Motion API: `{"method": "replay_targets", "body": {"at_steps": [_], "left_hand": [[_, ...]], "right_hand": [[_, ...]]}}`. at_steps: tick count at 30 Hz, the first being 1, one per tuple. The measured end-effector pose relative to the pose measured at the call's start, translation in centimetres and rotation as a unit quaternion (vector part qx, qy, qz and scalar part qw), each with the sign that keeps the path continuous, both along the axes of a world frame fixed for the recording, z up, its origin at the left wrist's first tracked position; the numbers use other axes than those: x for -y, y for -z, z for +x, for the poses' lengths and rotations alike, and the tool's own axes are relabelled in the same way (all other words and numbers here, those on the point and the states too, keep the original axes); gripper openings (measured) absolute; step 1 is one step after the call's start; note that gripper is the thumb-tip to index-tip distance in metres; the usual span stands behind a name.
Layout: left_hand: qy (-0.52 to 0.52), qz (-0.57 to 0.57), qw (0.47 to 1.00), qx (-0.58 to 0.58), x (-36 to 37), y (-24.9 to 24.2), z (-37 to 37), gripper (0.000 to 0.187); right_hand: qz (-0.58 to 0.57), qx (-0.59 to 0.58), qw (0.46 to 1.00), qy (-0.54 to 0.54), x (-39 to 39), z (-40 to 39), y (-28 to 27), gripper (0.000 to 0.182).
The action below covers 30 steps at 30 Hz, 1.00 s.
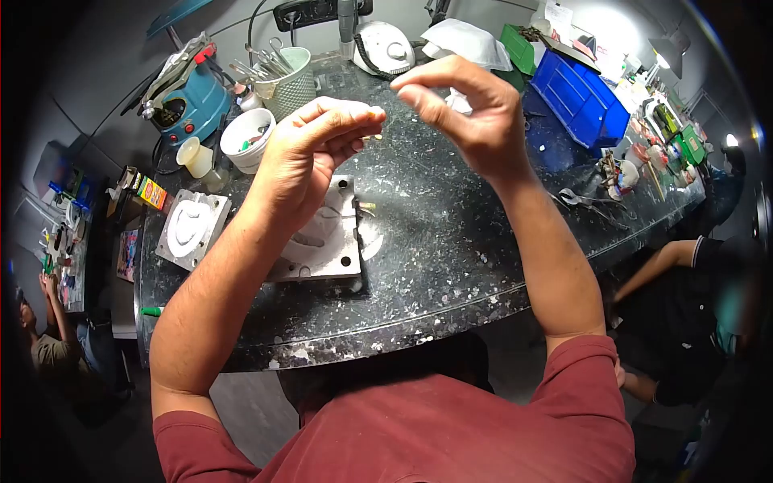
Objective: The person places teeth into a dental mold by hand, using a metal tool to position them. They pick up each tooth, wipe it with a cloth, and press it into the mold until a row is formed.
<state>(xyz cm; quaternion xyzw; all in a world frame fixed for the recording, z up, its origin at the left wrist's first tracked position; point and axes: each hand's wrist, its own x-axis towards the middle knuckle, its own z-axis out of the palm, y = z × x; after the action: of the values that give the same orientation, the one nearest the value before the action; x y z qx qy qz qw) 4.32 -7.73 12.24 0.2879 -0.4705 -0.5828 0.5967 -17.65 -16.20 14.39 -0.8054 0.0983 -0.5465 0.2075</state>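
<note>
Both my hands are raised above the dark, plaster-spotted workbench (435, 233). My left hand (318, 149) is closed in a pinch, thumb against fingers; whatever lies between the fingertips is too small to name. Facing it, my right hand (475, 117) curls its thumb and index finger into a ring with the tips almost meeting. Anything at those tips is too small to make out. Beneath my left forearm, and partly hidden by it, lies a grey metal mould plate (334, 262) with corner holes. A second mould plate (193, 229) with a white curved shape rests farther left.
At the back left are a blue-green machine (189, 101), a white tub (245, 141) and a basket of metal tools (286, 84). A white device (385, 48) and a blue bin (580, 101) stand behind. Pliers (592, 205) lie right. Other people are at both sides.
</note>
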Motion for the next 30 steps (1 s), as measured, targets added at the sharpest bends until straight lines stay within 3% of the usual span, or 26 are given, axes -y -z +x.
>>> {"method": "replay_targets", "body": {"at_steps": [1, 7, 13, 16, 18, 22, 25, 27, 28, 29, 30], "left_hand": [[-0.002, 0.002, 1.0, 0.001, 0.0, 0.2, 0.2, 0.024], [0.006, 0.01, 1.0, -0.028, 0.4, 0.7, 0.5, 0.023], [-0.005, -0.006, 1.0, -0.024, 0.6, 0.8, 0.3, 0.025], [-0.012, 0.0, 1.0, -0.025, 0.4, 0.6, 0.1, 0.029], [0.011, 0.028, 0.997, -0.066, 0.4, 0.7, 0.2, 0.033], [0.012, 0.03, 0.998, -0.05, 0.4, 0.8, 0.2, 0.036], [0.035, 0.037, 0.997, -0.065, 0.3, 0.6, 0.1, 0.036], [0.034, 0.038, 0.997, -0.06, 0.2, 0.4, 0.0, 0.036], [0.035, 0.038, 0.997, -0.06, 0.2, 0.5, 0.0, 0.036], [0.032, 0.036, 0.997, -0.062, 0.2, 0.6, 0.1, 0.036], [0.03, 0.033, 0.997, -0.065, 0.2, 0.7, 0.1, 0.035]], "right_hand": [[0.004, 0.018, 0.998, -0.053, -0.9, 0.6, -0.1, 0.013], [-0.031, 0.015, 0.999, -0.016, -1.2, 1.4, 0.8, 0.016], [0.03, 0.006, 0.999, 0.008, -2.5, 1.7, 1.0, 0.014], [0.108, 0.019, 0.994, -0.028, -2.6, 2.0, 1.3, 0.013], [0.227, 0.093, 0.965, -0.096, -2.1, 2.2, 1.4, 0.012], [0.201, 0.127, 0.969, -0.071, 0.5, 1.3, 1.7, 0.012], [0.202, 0.047, 0.978, 0.019, 0.4, 0.4, 0.6, 0.015], [0.255, -0.208, 0.914, 0.236, -0.3, -0.5, -0.9, 0.014], [0.18, -0.141, 0.93, 0.288, 0.8, 0.0, 0.5, 0.02], [0.179, -0.141, 0.93, 0.289, 1.8, 0.2, 1.6, 0.02], [0.106, -0.038, 0.961, 0.253, 2.0, 0.7, 1.7, 0.022]]}}
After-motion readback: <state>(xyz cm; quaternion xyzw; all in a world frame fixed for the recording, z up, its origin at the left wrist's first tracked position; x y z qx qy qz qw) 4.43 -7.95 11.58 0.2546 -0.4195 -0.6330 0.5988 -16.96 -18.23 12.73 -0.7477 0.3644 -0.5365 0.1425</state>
